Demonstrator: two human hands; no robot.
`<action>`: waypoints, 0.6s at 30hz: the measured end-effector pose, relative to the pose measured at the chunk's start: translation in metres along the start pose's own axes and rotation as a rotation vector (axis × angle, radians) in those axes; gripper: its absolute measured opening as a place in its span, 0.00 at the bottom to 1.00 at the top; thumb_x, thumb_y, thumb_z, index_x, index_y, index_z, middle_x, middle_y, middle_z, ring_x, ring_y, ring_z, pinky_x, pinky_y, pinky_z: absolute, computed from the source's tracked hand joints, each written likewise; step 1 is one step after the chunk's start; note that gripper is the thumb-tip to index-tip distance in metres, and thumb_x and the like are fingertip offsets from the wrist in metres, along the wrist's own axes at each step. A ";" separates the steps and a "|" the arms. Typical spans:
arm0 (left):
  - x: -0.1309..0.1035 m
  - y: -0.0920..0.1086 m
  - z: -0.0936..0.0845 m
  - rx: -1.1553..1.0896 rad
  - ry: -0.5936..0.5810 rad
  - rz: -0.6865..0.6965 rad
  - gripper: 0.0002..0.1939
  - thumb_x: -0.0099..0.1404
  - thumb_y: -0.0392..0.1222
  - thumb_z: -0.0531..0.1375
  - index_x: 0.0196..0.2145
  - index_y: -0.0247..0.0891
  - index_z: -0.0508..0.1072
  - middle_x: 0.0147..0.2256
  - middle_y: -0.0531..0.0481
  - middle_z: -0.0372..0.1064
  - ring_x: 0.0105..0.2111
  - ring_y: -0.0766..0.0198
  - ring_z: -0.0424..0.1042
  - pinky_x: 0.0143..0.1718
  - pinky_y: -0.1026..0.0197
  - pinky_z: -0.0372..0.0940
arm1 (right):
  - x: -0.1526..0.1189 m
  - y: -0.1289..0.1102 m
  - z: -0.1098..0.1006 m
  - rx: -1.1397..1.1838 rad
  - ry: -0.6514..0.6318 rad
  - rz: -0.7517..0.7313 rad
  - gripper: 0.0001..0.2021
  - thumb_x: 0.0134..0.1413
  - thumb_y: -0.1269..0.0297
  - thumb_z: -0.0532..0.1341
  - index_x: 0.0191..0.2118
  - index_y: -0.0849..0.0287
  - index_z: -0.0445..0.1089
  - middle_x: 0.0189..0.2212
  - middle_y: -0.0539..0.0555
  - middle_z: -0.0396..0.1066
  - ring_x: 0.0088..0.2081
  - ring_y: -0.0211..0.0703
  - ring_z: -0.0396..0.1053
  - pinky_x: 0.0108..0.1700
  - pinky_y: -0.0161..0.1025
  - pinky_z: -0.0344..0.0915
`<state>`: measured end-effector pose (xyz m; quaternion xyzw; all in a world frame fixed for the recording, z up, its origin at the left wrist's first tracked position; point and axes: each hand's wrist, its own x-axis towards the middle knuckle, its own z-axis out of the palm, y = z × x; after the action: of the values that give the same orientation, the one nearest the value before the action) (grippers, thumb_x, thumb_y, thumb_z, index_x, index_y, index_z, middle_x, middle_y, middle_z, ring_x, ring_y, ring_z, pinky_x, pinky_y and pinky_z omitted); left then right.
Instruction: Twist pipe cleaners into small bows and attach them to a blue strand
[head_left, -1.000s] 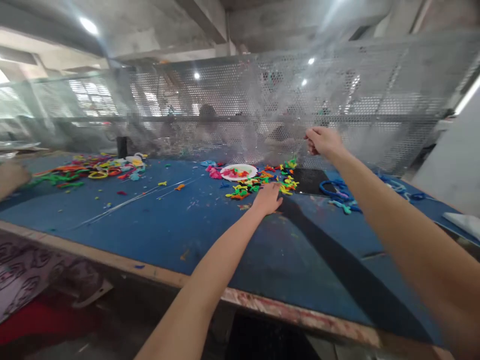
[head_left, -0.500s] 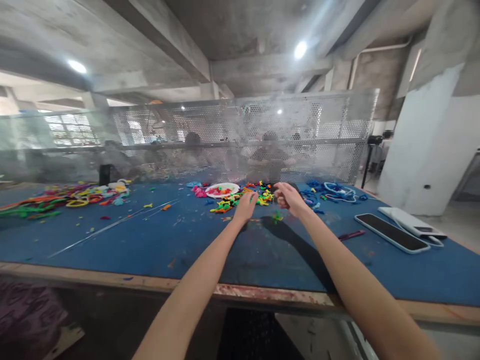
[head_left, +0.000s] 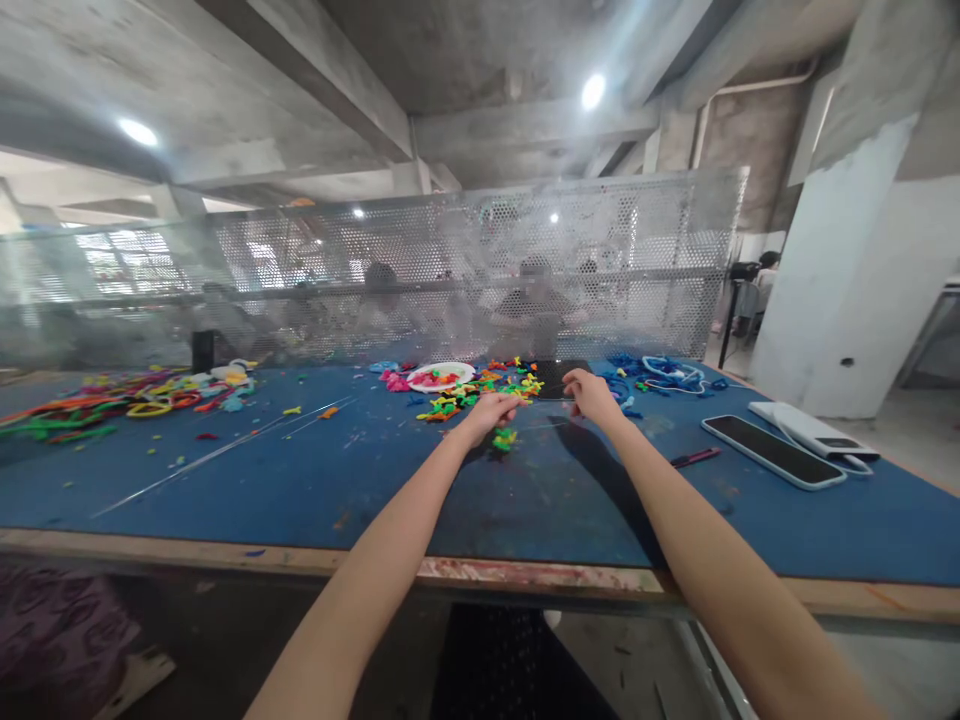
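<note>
My left hand (head_left: 491, 413) is closed in a pinch beside a heap of small yellow, green and orange pieces (head_left: 450, 402). A green and yellow piece (head_left: 505, 439) hangs just below its fingers. To the right, my right hand (head_left: 591, 394) has its fingertips pressed together over the blue table. A faint thin line (head_left: 544, 426) runs between the hands; what the right fingertips hold is too small to make out. Behind the heap lies a white plate (head_left: 466, 376) with pink and red pieces.
Coloured strips (head_left: 97, 405) lie at the left near a long clear rod (head_left: 202, 462). Blue strands (head_left: 671, 375) are at the back right. A phone (head_left: 772, 452), a white power bank (head_left: 814, 430) and a purple pen-like tool (head_left: 697, 458) lie at the right. A perforated screen (head_left: 450, 270) stands behind.
The hands are a little further apart. The green and yellow piece has moved left, from near the right hand to below my left hand, whose fingers have closed.
</note>
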<state>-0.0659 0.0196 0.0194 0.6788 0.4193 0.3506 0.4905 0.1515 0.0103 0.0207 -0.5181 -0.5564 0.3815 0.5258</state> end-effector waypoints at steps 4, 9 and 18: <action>-0.001 -0.001 -0.018 -0.096 0.164 -0.019 0.14 0.67 0.44 0.56 0.47 0.33 0.69 0.42 0.45 0.69 0.37 0.62 0.71 0.37 0.55 0.70 | 0.005 0.013 -0.016 -0.001 0.174 0.026 0.14 0.61 0.61 0.58 0.50 0.60 0.66 0.48 0.57 0.67 0.45 0.45 0.69 0.45 0.48 0.69; 0.002 -0.005 -0.029 -0.245 0.411 -0.017 0.16 0.67 0.44 0.57 0.49 0.34 0.68 0.46 0.44 0.68 0.41 0.60 0.71 0.40 0.53 0.70 | 0.017 0.017 -0.029 0.136 0.374 0.059 0.16 0.61 0.60 0.58 0.52 0.60 0.65 0.49 0.57 0.67 0.45 0.46 0.69 0.45 0.48 0.69; -0.017 -0.005 -0.095 -0.247 0.841 -0.029 0.17 0.67 0.44 0.57 0.51 0.36 0.67 0.50 0.43 0.66 0.45 0.57 0.70 0.44 0.50 0.68 | 0.011 0.028 -0.089 0.474 0.424 0.085 0.16 0.61 0.59 0.58 0.52 0.58 0.65 0.50 0.58 0.66 0.46 0.47 0.68 0.44 0.49 0.69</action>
<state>-0.1582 0.0397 0.0397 0.4074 0.5469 0.6369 0.3595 0.2443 0.0157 0.0094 -0.4719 -0.3079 0.4059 0.7196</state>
